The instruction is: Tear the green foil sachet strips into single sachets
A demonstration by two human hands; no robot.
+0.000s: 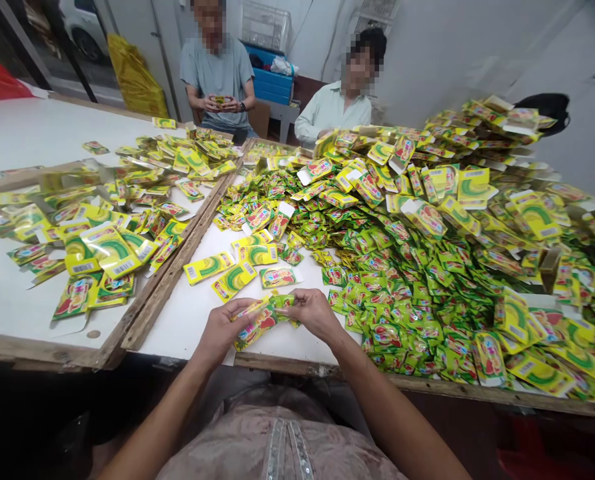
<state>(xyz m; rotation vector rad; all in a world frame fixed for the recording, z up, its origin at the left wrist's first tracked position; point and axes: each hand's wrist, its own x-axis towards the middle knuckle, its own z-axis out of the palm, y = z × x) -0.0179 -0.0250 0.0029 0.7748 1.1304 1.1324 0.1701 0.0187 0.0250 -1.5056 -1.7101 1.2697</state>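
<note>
Near the table's front edge, my left hand (222, 330) grips a small yellow carton (252, 335) printed with colourful lettering. Its fingers are closed on the carton's left side. At the carton's right end, my right hand (317, 315) pinches a green sachet (283, 305); whether the sachet is partly inside the carton I cannot tell. Just beyond my hands lie several flat yellow cartons, among them one with a green curved stripe (233, 279) and one with its white flap out (280, 277). To the right of my right hand spreads a heap of green sachets (392, 293).
More yellow cartons (470, 187) are piled over the sachets at the right. A wooden strip (177, 257) divides the white tabletop; left of it lies another carton heap (110, 247). Across the table sit two people, one in a grey-blue shirt (217, 73) holding a carton.
</note>
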